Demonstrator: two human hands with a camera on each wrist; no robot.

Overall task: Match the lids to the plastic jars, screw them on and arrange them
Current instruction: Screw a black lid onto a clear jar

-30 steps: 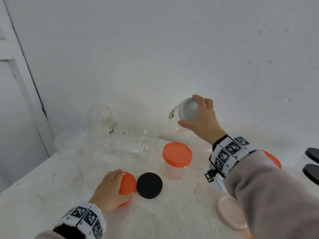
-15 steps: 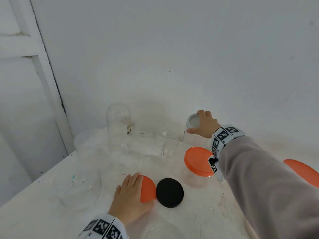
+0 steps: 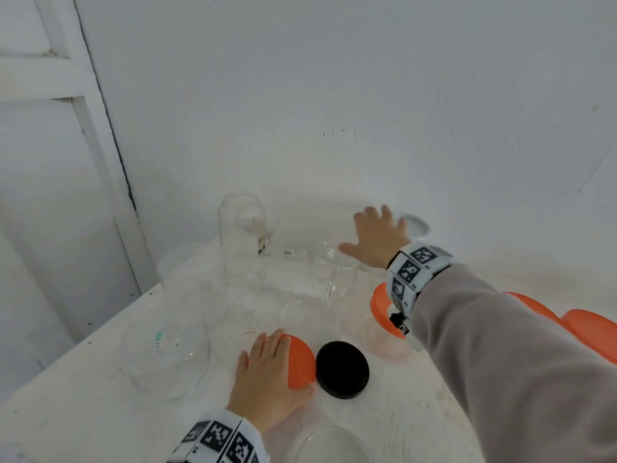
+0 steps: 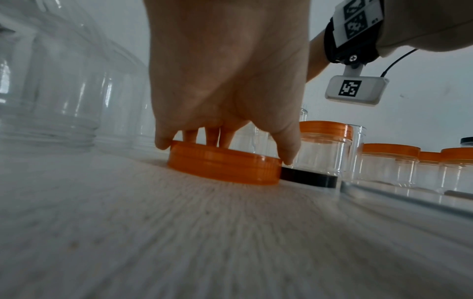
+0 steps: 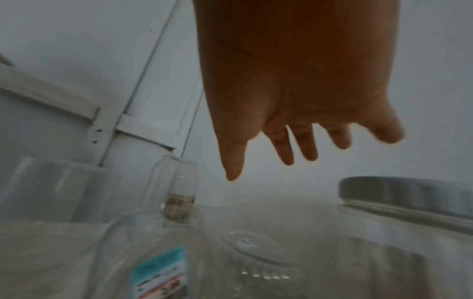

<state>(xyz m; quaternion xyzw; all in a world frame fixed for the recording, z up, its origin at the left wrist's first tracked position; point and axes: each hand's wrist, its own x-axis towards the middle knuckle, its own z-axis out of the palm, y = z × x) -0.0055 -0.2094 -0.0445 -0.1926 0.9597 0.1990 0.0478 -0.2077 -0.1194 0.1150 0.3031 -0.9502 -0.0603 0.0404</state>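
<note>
1. Head view: the left hand (image 3: 267, 372) lies over a round orange plastic lid (image 3: 300, 362) near the front edge of the white tabletop (image 3: 83, 396), with a round black lid (image 3: 342, 369) just beside it on the right.
2. Left wrist view adds what the head view hides: fingers and thumb curl round the orange lid's rim (image 4: 225, 170), the lid is tipped up slightly on its far side, and its edge touches the black lid (image 4: 307, 178).
3. Head view: the right hand (image 3: 377, 238) hangs spread wide and holds nothing, near the back edge, above clear plastic jars (image 3: 290, 279); a clear jar with a white lid (image 3: 414, 225) stands just beyond its fingers.
4. Right wrist view shows the splayed fingers (image 5: 284, 145) from below, apart from that lid (image 5: 409, 194) at the lower right.
5. Left wrist view alone shows a row of orange-lidded clear jars (image 4: 391, 163) toward the right edge.
</note>
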